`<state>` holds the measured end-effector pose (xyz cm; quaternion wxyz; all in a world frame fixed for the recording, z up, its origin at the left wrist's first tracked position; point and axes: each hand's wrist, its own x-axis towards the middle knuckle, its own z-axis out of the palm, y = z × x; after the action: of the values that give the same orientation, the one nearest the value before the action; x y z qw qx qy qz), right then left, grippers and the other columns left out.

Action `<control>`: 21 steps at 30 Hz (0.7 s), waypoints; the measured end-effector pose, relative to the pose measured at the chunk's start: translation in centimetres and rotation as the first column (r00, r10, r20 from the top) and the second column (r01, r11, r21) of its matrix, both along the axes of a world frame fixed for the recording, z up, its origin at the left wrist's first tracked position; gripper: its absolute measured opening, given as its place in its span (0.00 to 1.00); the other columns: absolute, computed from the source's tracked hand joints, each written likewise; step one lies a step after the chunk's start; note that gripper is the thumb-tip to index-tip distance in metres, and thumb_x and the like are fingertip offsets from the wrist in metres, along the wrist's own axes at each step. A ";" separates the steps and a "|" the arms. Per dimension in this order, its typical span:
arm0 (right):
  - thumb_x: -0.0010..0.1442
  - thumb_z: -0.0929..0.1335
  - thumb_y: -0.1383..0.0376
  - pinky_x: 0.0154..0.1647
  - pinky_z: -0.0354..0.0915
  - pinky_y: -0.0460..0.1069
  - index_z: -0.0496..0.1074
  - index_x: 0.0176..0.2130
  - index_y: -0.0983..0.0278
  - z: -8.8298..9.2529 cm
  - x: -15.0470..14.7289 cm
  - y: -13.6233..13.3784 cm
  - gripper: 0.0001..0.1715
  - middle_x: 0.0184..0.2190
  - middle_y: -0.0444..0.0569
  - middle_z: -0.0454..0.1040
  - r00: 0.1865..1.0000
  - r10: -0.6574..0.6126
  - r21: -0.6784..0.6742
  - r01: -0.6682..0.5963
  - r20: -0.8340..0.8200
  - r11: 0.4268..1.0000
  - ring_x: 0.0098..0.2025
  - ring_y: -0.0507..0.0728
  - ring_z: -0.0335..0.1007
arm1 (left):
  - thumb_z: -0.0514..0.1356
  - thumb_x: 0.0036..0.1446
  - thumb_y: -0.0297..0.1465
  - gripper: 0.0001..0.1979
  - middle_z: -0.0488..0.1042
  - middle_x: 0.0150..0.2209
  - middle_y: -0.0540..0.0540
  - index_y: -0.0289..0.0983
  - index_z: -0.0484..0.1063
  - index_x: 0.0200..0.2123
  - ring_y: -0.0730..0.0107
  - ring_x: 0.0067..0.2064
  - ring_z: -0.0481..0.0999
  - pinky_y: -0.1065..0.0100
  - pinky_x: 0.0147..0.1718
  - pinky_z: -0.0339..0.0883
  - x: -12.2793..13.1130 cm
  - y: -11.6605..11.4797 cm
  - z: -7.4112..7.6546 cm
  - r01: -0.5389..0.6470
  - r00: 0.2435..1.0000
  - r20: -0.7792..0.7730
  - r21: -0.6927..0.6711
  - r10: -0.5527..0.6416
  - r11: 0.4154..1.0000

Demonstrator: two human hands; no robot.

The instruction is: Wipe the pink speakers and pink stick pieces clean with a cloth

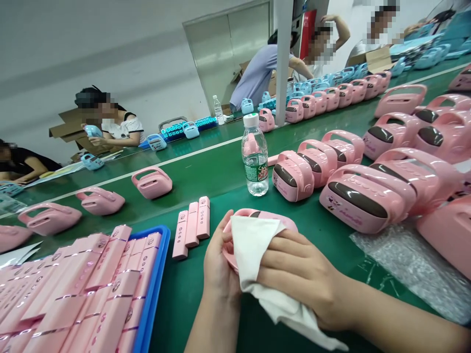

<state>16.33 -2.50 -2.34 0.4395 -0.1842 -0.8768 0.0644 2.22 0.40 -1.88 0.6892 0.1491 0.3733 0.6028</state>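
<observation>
My left hand (221,264) is wrapped around the left side of a pink handled device (279,218), which looks like a small portable speaker. Over its front lies a white cloth (253,245), pressed down by my right hand (298,269) with the fingers close together. The cloth hangs below the right palm and hides most of the device; part of its handle and a dark panel show at the top. Three slim pink bars (192,223) with round marks lie on the green table just left of my hands.
A blue tray (152,289) heaped with pink bars stands at left. A water bottle (255,157) is upright behind my hands. Rows of pink speakers (358,198) and bubble wrap (405,264) are at right. Co-workers sit across the green conveyor belt (198,164).
</observation>
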 end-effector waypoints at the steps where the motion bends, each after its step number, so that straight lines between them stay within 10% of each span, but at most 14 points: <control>1: 0.63 0.60 0.66 0.52 0.57 0.58 0.70 0.46 0.71 -0.4 0.4 0.3 0.16 0.43 0.56 0.74 0.997 -0.023 -0.010 0.023 -0.068 1.000 0.48 0.61 0.65 | 0.54 0.47 0.21 0.24 0.75 0.43 0.39 0.32 0.63 0.51 0.63 0.41 0.77 0.65 0.42 0.70 0.0 0.1 0.0 -0.037 0.999 0.028 -0.029 0.038 0.999; 11: 0.68 0.52 0.60 0.60 0.56 0.54 0.44 0.62 0.52 -2.0 -0.2 0.5 0.25 0.57 0.46 0.64 0.821 -0.385 -0.582 0.080 -0.422 0.809 0.61 0.56 0.54 | 0.54 0.50 0.24 0.24 0.76 0.43 0.44 0.40 0.66 0.52 0.59 0.45 0.75 0.61 0.48 0.65 0.2 -0.6 0.3 -0.082 0.974 0.201 -0.135 0.108 0.987; 17: 0.65 0.54 0.56 0.64 0.45 0.57 0.45 0.62 0.50 -2.8 0.1 -0.3 0.27 0.62 0.44 0.53 0.870 -0.373 -0.511 0.171 -0.322 0.842 0.65 0.61 0.39 | 0.55 0.50 0.25 0.25 0.74 0.45 0.42 0.38 0.64 0.54 0.61 0.46 0.74 0.64 0.45 0.67 0.9 -0.7 0.1 -0.093 0.966 0.224 -0.173 0.132 0.980; 21: 0.65 0.56 0.59 0.60 0.54 0.58 0.46 0.62 0.51 -3.3 0.1 -0.5 0.27 0.59 0.48 0.59 0.929 -0.354 -0.369 0.293 -0.110 0.882 0.62 0.63 0.49 | 0.53 0.50 0.23 0.25 0.74 0.45 0.42 0.38 0.63 0.54 0.63 0.44 0.75 0.65 0.42 0.69 0.7 -0.5 -0.2 -0.160 0.960 0.210 -0.122 0.183 0.980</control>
<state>16.42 -2.96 -5.64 0.4797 -0.3963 -0.7665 0.1589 2.97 -0.07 -2.06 0.6780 0.0127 0.3371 0.6531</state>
